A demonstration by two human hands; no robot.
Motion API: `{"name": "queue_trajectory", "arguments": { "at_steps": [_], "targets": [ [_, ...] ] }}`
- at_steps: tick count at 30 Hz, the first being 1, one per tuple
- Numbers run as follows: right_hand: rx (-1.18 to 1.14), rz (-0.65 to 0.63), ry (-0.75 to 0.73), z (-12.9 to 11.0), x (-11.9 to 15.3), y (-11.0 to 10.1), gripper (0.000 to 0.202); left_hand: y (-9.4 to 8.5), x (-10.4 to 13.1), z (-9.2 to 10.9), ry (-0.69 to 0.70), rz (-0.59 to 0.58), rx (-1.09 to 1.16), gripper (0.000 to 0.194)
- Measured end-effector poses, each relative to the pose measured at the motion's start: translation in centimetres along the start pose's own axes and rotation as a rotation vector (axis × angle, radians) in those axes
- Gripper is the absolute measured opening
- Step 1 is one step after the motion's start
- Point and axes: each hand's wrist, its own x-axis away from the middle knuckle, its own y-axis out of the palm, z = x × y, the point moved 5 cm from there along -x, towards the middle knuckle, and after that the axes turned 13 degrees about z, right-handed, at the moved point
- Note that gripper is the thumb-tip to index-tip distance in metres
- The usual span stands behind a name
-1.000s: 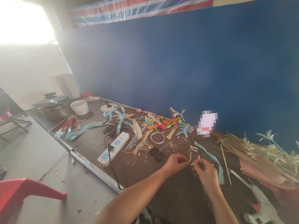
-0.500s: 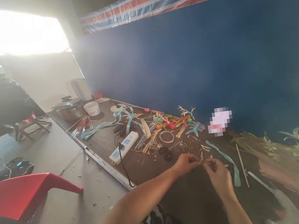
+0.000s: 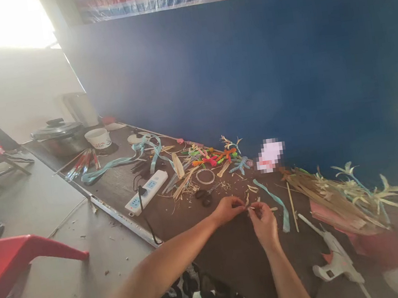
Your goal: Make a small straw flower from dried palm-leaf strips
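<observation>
My left hand (image 3: 230, 210) and my right hand (image 3: 264, 222) meet over the dark tabletop, fingertips nearly touching. Between them is a small pale strip of dried husk (image 3: 247, 199), pinched by the fingers of both hands. Its lower end is hidden behind my fingertips. Black-handled scissors (image 3: 205, 197) lie just beyond my left hand. To the right of my right hand are a light blue ribbon (image 3: 279, 205) and a thin stick (image 3: 293, 207). Loose husk pieces (image 3: 252, 188) are scattered past my fingers.
A white power strip (image 3: 147, 192) with a black plug lies left. Behind are colourful pipe cleaners (image 3: 215, 158) and a clear ring (image 3: 205, 176). At right are a white glue gun (image 3: 336, 260) and husk flowers (image 3: 381, 196). A lidded pot (image 3: 58, 138) and white tub (image 3: 98, 139) stand far left.
The view has swung right, so everything appears shifted left, and more of the glue gun and husk flowers shows. Both hands keep their pinch on the husk strip.
</observation>
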Motion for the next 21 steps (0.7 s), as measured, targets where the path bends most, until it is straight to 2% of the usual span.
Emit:
{"name": "queue_trajectory", "arguments": {
  "at_steps": [6, 14, 21],
  "targets": [
    [0.009, 0.030, -0.038, -0.03, 0.03, -0.15, 0.020, 0.03, 0.00, -0.38, -0.014, 0.000, 0.017, 0.027],
    [0.058, -0.008, -0.086, -0.31, 0.23, 0.00, 0.018, 0.05, 0.02, -0.41, -0.055, 0.010, 0.028, 0.029],
    [0.062, 0.011, -0.131, -0.83, 0.26, 0.11, 0.016, -0.10, 0.02, -0.14, -0.021, 0.026, 0.001, 0.028]
  ]
}}
